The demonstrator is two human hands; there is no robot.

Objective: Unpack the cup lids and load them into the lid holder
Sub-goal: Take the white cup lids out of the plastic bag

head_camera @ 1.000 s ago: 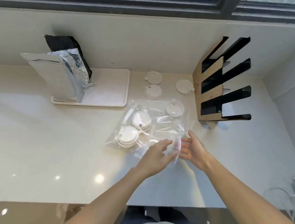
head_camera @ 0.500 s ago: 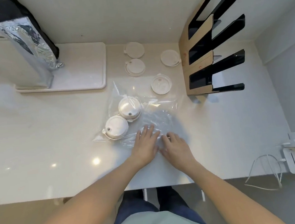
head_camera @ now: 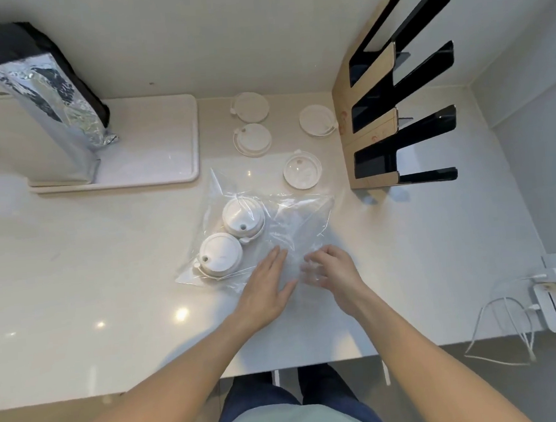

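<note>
White lids (head_camera: 250, 107): four loose, two bagged

A single head-worn camera looks steeply down, from close above, onto the counter (head_camera: 75, 276) against the wall.

loose lids (head_camera: 250, 107): 4 | bagged lid stacks (head_camera: 220, 256): 2 | lid holder (head_camera: 391, 102): 1 | bag (head_camera: 300, 219): 1

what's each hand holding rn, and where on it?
Left hand lies flat on the plastic bag, near edge. Right hand pinches the same edge.
</note>
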